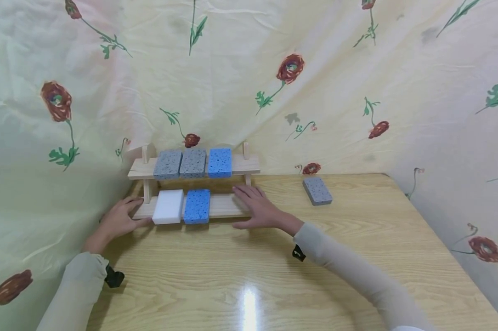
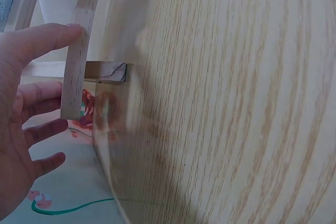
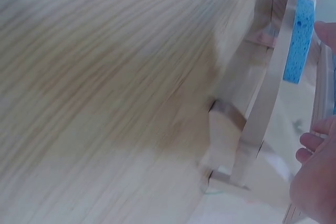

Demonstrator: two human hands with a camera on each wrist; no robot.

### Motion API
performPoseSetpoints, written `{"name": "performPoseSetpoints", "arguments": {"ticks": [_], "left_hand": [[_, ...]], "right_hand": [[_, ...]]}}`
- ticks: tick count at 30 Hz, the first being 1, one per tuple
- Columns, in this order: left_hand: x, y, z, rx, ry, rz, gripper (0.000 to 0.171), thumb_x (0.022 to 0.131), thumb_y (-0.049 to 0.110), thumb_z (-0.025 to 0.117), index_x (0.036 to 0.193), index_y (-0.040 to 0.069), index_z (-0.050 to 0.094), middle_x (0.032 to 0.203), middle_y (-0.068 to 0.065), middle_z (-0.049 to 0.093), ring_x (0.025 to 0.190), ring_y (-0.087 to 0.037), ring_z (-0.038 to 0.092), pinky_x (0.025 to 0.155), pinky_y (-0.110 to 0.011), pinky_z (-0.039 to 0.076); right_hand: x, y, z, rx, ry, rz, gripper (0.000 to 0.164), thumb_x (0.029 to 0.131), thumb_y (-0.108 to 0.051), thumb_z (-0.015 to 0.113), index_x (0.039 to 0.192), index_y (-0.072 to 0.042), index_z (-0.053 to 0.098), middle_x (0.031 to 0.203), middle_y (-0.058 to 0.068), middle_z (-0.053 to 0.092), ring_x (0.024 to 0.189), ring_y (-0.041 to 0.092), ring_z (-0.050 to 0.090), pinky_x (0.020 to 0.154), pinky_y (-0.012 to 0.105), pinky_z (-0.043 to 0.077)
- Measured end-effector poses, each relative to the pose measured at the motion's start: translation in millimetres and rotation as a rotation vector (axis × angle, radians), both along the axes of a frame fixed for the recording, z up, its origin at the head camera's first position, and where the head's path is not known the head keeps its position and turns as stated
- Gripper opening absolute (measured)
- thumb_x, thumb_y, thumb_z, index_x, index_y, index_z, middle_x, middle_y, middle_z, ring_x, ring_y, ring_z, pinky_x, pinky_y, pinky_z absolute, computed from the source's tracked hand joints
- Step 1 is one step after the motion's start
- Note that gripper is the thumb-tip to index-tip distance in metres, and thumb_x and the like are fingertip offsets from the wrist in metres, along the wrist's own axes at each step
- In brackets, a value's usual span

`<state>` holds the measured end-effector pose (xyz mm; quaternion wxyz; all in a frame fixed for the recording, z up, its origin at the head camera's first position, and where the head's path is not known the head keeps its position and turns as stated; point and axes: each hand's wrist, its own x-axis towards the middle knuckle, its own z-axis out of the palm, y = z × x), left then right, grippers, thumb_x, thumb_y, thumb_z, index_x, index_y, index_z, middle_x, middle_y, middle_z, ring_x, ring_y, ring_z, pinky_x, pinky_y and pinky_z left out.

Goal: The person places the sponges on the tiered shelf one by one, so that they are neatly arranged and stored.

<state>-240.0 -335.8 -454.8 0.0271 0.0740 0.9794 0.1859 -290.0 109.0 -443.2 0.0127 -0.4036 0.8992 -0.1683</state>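
A two-tier wooden rack (image 1: 222,211) stands at the back left of the table. My left hand (image 1: 118,220) holds the left end of its lower board; in the left wrist view the thumb touches the front edge and fingers reach behind. At the right end, my right hand (image 1: 257,209) spreads its fingers over the lower board, holding nothing; whether it touches the wood is unclear. The lower board carries a white sponge block (image 1: 168,207) and a blue sponge (image 1: 197,207). Above lie two grey sponges (image 1: 167,164) and another blue sponge (image 1: 220,162).
A single grey sponge (image 1: 317,191) lies on the wooden table (image 1: 356,239), right of the rack. Flower-patterned cloth (image 1: 232,92) hangs behind and along both sides, close to the rack's back and left end.
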Motion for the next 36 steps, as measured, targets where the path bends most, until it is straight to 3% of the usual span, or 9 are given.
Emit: {"name": "performPoseSetpoints", "arguments": {"ticks": [8, 22, 29, 36], "left_hand": [[0.8, 0.3, 0.8, 0.004, 0.020, -0.009, 0.091, 0.088, 0.058, 0.072, 0.146, -0.008, 0.048, 0.152, -0.034, 0.041, 0.136, -0.055, 0.039, 0.107, -0.072, 0.037], [1.8, 2.0, 3.0, 0.001, 0.018, -0.013, 0.091, 0.088, 0.057, 0.072, 0.146, -0.009, 0.048, 0.150, -0.035, 0.042, 0.135, -0.056, 0.040, 0.107, -0.072, 0.037], [2.5, 2.3, 4.4, -0.001, 0.010, -0.008, 0.092, 0.088, 0.058, 0.072, 0.146, -0.008, 0.048, 0.151, -0.034, 0.041, 0.135, -0.056, 0.039, 0.106, -0.074, 0.036], [3.5, 3.4, 5.0, -0.011, 0.006, -0.004, 0.092, 0.088, 0.059, 0.071, 0.146, -0.008, 0.048, 0.151, -0.034, 0.041, 0.135, -0.056, 0.039, 0.106, -0.074, 0.037]], "right_hand": [[-4.3, 26.7, 1.9, -0.028, 0.005, 0.000, 0.108, 0.083, -0.056, 0.077, 0.162, -0.006, 0.024, 0.167, 0.016, 0.028, 0.154, 0.035, 0.025, 0.126, 0.060, 0.015], [-15.0, 88.6, -0.2, -0.059, -0.023, -0.064, 0.104, 0.083, -0.051, 0.078, 0.162, -0.009, 0.026, 0.166, 0.016, 0.030, 0.151, 0.040, 0.026, 0.121, 0.066, 0.019], [-16.9, 119.4, 8.7, -0.081, -0.073, -0.082, 0.104, 0.083, -0.046, 0.081, 0.162, -0.007, 0.025, 0.166, 0.019, 0.027, 0.151, 0.044, 0.026, 0.118, 0.068, 0.024], [-23.4, 149.3, 10.3, -0.061, -0.018, -0.092, 0.105, 0.080, -0.043, 0.083, 0.159, -0.001, 0.029, 0.161, 0.025, 0.033, 0.147, 0.047, 0.030, 0.117, 0.068, 0.026]]}}
